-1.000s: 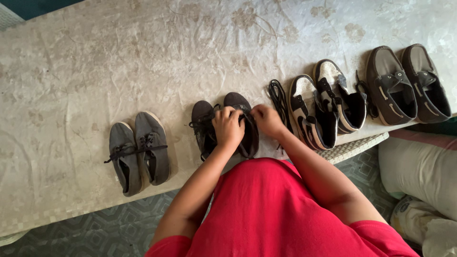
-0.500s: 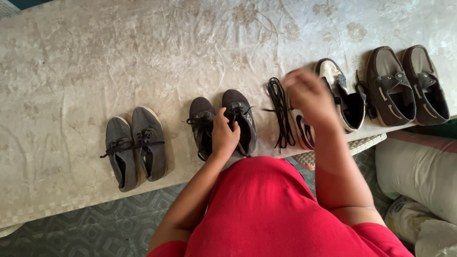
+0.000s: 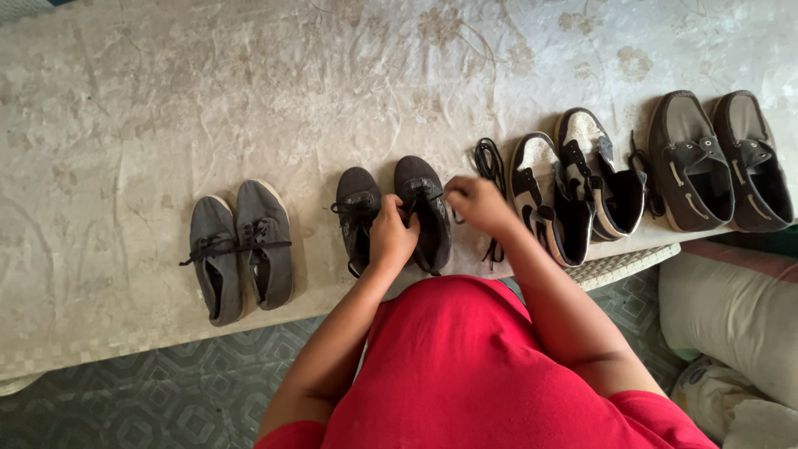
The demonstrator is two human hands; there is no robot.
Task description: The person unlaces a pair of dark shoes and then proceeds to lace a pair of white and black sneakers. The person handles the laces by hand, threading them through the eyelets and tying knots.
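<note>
Right hand point(image 3: 472, 202) back down from raised position half second ago, now at lace of right black shoe point(image 3: 424, 212), fingers pinched together on lace end. Left hand point(image 3: 391, 237) unmoved, clamped on same shoe's tongue area. Shoe sits near front edge of worktop point(image 3: 125, 125), beside its mate point(image 3: 357, 216).

Risks, as judgement: you tug lace hard, shoe slides off front edge. Loose black laces point(image 3: 489, 166) just right of hand could snag. Grey pair point(image 3: 241, 258) well apart, safe.
</note>
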